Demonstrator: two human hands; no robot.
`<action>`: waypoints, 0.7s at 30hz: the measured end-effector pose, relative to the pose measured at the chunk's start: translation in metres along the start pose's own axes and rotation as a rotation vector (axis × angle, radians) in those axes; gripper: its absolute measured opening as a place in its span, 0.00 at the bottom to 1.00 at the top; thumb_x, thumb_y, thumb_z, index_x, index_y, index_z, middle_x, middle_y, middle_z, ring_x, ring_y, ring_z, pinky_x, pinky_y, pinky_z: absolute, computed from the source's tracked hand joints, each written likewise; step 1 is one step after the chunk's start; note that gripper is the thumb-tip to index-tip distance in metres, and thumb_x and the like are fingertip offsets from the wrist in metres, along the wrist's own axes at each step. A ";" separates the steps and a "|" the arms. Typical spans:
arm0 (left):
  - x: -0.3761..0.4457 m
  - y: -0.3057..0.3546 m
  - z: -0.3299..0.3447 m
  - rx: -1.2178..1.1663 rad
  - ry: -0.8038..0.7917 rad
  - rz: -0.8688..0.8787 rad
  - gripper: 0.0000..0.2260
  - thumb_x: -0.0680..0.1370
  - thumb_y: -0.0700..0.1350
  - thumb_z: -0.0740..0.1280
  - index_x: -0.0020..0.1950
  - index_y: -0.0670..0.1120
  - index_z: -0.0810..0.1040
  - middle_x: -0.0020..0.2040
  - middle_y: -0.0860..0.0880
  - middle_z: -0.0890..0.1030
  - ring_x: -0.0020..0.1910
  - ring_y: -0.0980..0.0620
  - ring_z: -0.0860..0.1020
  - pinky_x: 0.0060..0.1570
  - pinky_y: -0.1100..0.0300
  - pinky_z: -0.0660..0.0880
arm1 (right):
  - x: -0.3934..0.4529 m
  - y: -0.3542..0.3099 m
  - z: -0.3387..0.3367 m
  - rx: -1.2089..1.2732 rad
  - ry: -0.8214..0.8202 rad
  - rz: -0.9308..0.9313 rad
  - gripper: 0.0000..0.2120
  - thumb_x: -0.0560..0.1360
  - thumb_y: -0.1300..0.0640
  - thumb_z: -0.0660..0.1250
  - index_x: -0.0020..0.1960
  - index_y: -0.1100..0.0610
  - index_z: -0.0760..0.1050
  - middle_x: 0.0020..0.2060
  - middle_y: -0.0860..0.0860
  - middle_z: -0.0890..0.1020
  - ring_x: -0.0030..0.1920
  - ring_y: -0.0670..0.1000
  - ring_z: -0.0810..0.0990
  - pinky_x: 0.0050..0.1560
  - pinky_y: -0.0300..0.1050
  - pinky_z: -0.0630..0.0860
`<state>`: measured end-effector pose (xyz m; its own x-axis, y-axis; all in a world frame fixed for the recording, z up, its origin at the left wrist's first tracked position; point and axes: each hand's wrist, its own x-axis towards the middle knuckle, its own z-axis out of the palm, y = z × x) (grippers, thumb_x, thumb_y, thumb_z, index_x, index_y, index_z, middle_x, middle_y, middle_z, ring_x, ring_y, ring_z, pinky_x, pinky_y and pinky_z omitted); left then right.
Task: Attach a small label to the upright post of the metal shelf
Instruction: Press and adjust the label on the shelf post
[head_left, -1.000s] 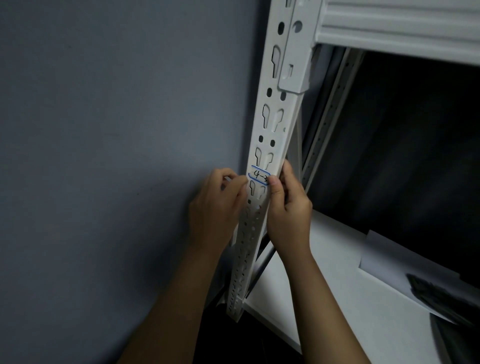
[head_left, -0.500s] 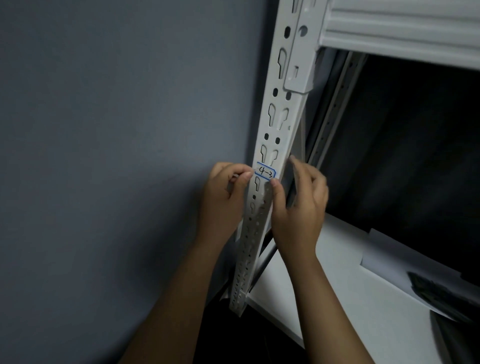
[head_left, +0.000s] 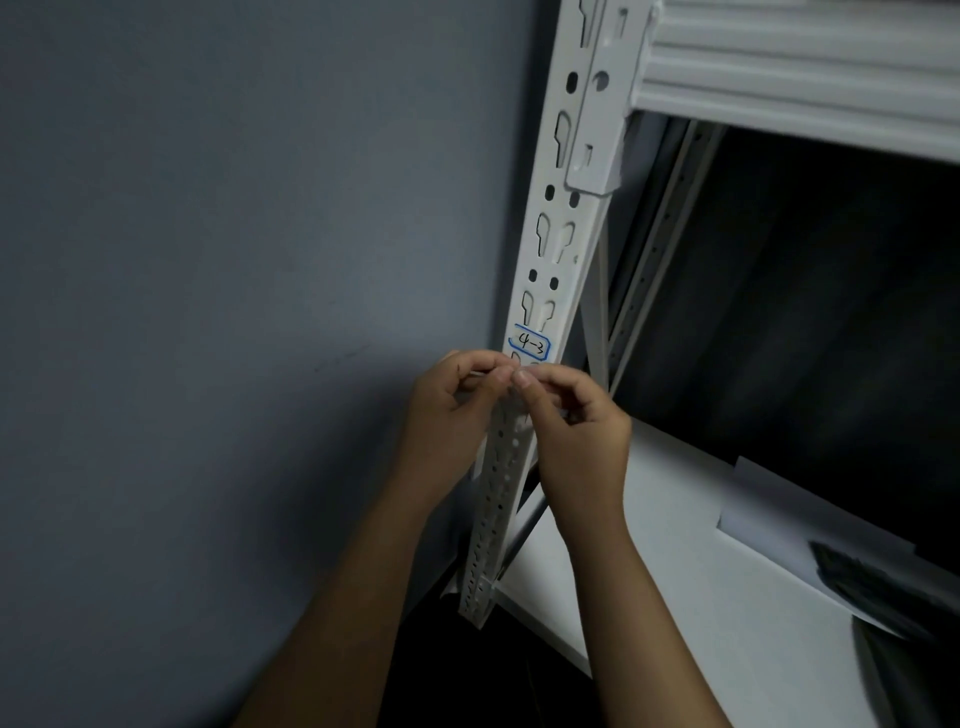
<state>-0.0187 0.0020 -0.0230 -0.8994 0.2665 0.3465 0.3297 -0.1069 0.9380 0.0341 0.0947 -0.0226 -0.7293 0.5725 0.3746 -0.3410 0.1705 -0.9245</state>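
One label (head_left: 530, 344) (marked "4-3", blue-edged) sits across the one upright post (head_left: 550, 249), its long axis crosswise, while the left hand (head_left: 452, 415) and right hand (head_left: 576, 431) meet just below, fingers (head_left: 522, 379) curled together, pinching something too small to tell.

White metal shelf board (head_left: 649, 597) carries pale paper sheet (head_left: 779, 514), dark object (head_left: 872, 577) lying on sheet.
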 end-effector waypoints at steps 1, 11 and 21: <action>0.000 0.000 -0.001 -0.001 0.003 -0.001 0.06 0.77 0.38 0.66 0.44 0.48 0.80 0.45 0.50 0.82 0.44 0.60 0.80 0.43 0.69 0.74 | 0.000 0.000 0.000 0.016 0.011 0.013 0.09 0.73 0.63 0.71 0.41 0.50 0.80 0.36 0.44 0.84 0.41 0.43 0.81 0.44 0.36 0.79; 0.002 0.001 -0.003 0.006 -0.007 0.003 0.07 0.76 0.38 0.67 0.45 0.50 0.82 0.47 0.50 0.82 0.47 0.58 0.81 0.46 0.68 0.74 | 0.000 0.001 0.004 0.027 0.014 0.013 0.06 0.75 0.64 0.69 0.48 0.55 0.81 0.38 0.44 0.84 0.42 0.41 0.82 0.46 0.34 0.77; 0.002 0.002 -0.005 0.074 0.002 -0.012 0.05 0.75 0.40 0.69 0.45 0.49 0.82 0.46 0.51 0.81 0.47 0.58 0.80 0.45 0.69 0.74 | 0.001 0.003 0.003 0.056 0.056 0.056 0.08 0.73 0.64 0.70 0.41 0.52 0.80 0.36 0.45 0.83 0.40 0.40 0.82 0.43 0.33 0.78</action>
<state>-0.0211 -0.0027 -0.0208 -0.9041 0.2653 0.3351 0.3389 -0.0328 0.9403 0.0306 0.0931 -0.0251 -0.7148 0.6238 0.3162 -0.3341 0.0926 -0.9380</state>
